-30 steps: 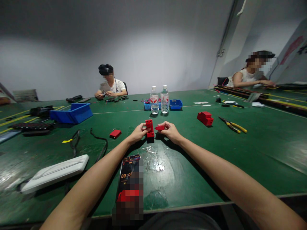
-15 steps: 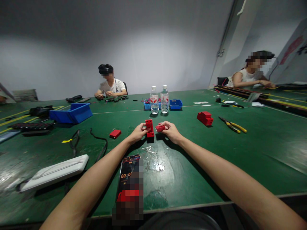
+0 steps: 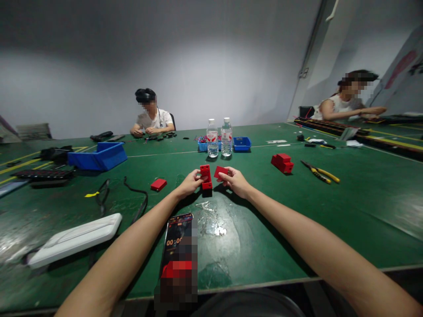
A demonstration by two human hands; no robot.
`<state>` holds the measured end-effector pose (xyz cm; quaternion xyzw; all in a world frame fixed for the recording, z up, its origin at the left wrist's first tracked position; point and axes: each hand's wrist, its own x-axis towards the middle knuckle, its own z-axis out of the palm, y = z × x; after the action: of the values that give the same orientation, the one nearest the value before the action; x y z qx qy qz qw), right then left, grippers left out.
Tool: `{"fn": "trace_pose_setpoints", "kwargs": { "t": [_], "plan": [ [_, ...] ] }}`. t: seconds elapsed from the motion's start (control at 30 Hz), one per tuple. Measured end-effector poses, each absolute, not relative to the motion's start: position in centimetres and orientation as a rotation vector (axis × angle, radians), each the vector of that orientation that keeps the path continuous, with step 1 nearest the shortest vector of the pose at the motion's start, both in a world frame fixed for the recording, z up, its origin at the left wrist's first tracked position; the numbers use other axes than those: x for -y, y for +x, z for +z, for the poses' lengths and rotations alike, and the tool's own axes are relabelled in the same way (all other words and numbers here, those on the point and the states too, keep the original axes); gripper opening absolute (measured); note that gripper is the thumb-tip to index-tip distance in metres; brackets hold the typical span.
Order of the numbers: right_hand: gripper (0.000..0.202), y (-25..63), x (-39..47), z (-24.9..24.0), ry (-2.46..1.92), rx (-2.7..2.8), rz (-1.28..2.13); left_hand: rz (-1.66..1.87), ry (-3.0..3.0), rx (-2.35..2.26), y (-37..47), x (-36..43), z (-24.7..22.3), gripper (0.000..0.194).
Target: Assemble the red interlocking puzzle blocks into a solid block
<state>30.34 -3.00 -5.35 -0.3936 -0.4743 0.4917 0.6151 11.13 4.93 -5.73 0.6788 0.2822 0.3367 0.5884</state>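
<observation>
My left hand point(image 3: 191, 184) is closed on a red block with a cut-out and small holes point(image 3: 206, 177), held upright just over the table. Beside it, a short gap away, my right hand point(image 3: 234, 181) pinches a flat red block point(image 3: 220, 171) with its broad face turned toward me. The two red pieces do not touch. Another small red block point(image 3: 159, 184) lies on the green table to the left of my hands. A larger stepped red block point(image 3: 282, 163) rests to the right.
Two water bottles point(image 3: 213, 140) stand beyond my hands, near a small blue tray point(image 3: 242, 144). Pliers with yellow handles point(image 3: 320, 171) lie right. A phone point(image 3: 178, 237), a white power bank-like slab point(image 3: 76, 240), black cables point(image 3: 140, 193) and a blue bin point(image 3: 99, 157) are left. Two people sit farther off.
My right hand has turned the flat red block so that its broad face now shows. The left hand and its block have hardly moved. The person at right has shifted an arm.
</observation>
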Motion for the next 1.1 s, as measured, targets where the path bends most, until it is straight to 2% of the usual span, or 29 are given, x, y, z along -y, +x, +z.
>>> {"fn": "trace_pose_setpoints", "kwargs": {
  "t": [0.2, 0.3, 0.37, 0.5, 0.57, 0.83, 1.1],
  "plan": [
    [0.054, 30.4, 3.0, -5.3, -0.865, 0.99, 1.182, 0.784, 1.586, -0.644, 11.1, -4.8, -5.6, 0.059],
    [0.056, 30.5, 3.0, -5.2, -0.853, 0.976, 1.163, 0.781, 1.58, -0.649, 11.1, -4.7, -5.6, 0.06],
    [0.054, 30.4, 2.9, -5.2, -0.851, 0.982, 1.146, 0.78, 1.578, -0.649, 11.0, -4.7, -5.5, 0.06],
    [0.033, 30.2, 2.9, -5.0, -0.874, 0.935, 1.225, 0.78, 1.581, -0.648, 11.0, -4.6, -5.4, 0.061],
    [0.03, 30.2, 2.9, -4.8, -0.894, 0.903, 1.297, 0.783, 1.582, -0.648, 11.0, -4.7, -5.5, 0.06],
    [0.062, 30.1, 3.1, -4.1, -0.987, 0.806, 1.467, 0.804, 1.563, -0.667, 11.2, -4.8, -5.7, 0.059],
    [0.071, 30.4, 3.0, -4.1, -1.079, 0.776, 1.507, 0.809, 1.546, -0.656, 11.3, -4.6, -5.5, 0.06]
  ]
}}
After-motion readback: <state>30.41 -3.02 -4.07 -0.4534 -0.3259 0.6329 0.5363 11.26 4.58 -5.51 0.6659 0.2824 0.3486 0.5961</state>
